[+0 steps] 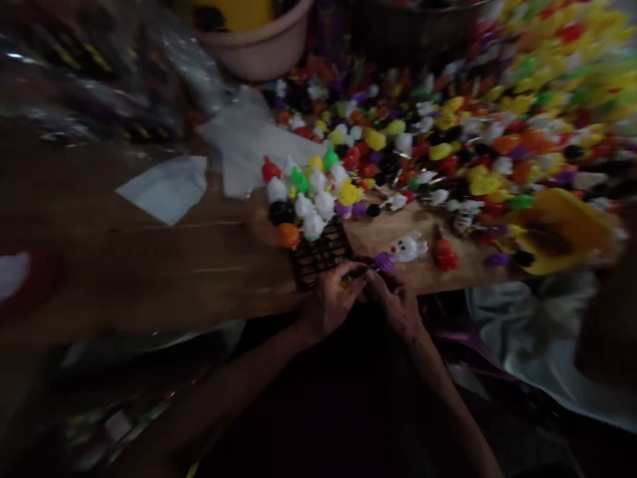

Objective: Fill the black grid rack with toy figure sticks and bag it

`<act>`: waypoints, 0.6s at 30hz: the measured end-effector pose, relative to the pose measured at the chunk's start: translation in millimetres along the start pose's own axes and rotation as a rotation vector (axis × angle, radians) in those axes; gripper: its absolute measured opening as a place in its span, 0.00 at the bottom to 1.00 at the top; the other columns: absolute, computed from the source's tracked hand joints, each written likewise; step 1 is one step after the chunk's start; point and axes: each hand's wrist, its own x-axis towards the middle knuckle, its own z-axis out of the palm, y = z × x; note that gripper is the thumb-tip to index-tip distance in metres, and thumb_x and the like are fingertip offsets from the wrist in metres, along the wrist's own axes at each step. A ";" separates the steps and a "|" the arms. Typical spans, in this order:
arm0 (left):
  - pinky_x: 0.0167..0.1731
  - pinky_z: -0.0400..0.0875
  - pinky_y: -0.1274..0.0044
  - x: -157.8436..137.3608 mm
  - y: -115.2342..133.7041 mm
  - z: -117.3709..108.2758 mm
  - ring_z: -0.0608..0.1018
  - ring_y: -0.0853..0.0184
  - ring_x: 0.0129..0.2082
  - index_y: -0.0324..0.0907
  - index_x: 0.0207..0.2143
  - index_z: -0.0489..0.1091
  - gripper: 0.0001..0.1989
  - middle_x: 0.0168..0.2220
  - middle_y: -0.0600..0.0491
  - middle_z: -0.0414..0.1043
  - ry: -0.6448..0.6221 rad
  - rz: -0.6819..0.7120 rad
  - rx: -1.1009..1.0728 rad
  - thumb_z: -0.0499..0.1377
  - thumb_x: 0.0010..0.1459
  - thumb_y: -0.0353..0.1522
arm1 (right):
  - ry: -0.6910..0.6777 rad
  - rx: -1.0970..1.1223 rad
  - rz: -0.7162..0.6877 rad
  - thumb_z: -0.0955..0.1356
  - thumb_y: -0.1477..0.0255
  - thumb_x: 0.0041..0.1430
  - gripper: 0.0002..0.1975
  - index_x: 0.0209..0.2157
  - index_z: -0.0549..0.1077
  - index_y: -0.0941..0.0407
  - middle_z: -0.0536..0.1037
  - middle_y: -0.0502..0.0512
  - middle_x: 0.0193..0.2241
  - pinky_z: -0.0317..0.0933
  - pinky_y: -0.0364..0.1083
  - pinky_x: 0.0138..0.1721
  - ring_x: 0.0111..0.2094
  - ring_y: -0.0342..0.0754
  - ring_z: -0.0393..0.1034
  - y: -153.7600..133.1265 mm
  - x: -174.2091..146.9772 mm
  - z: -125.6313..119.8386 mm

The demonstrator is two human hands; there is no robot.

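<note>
Both hands meet at the near edge of the tabletop (213,259), just right of a dark grid rack (321,257). The fingers of the right hand (398,302) are curled in around a purple ribbed piece (384,261), with next to no opening between them. The left hand (336,302) has its fingers bent and drawn together towards the right thumb; a speck of yellow shows among them, but I cannot tell whether they grip anything.

The purple piece is small, rounded and ringed with ridges, with a slight sheen. It sits just above the near edge, beside a white figure (411,247) with dark eyes, a red nose and pointed parts towards its right end. Whether the two are joined is unclear.

Right of the white figure stands or lies a red figure (444,254), and further along, near the right end, a yellow container (562,229) rests tilted. Glossy white, green, red, orange, black and yellow figures (311,199) crowd the far part of the rack. Behind, a heap of coloured pieces (448,126) spreads towards the far right corner, and a pink basin (259,50) stands at the far edge.
</note>
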 end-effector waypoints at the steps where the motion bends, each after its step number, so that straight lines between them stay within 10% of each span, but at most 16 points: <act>1: 0.43 0.75 0.78 -3.7 -0.6 -8.8 0.81 0.65 0.43 0.42 0.42 0.77 0.11 0.42 0.52 0.81 0.033 -0.015 0.035 0.59 0.62 0.36 | -0.024 -0.010 -0.014 0.72 0.57 0.59 0.15 0.43 0.80 0.51 0.82 0.53 0.39 0.70 0.52 0.51 0.43 0.50 0.77 1.3 3.7 8.3; 10: 0.41 0.77 0.81 -45.5 13.1 -61.1 0.83 0.68 0.38 0.44 0.40 0.79 0.07 0.39 0.55 0.82 -0.003 -0.023 0.278 0.63 0.59 0.29 | -0.004 -0.354 -0.228 0.68 0.62 0.65 0.11 0.38 0.80 0.51 0.79 0.54 0.36 0.70 0.50 0.43 0.40 0.51 0.75 3.0 3.8 12.7; 18: 0.25 0.73 0.85 -16.9 75.7 -109.5 0.77 0.76 0.27 0.46 0.48 0.75 0.10 0.42 0.56 0.80 0.360 0.362 0.195 0.59 0.65 0.32 | 0.183 -0.418 -0.253 0.70 0.59 0.60 0.13 0.38 0.79 0.54 0.80 0.54 0.31 0.69 0.50 0.37 0.32 0.50 0.73 29.4 32.6 22.3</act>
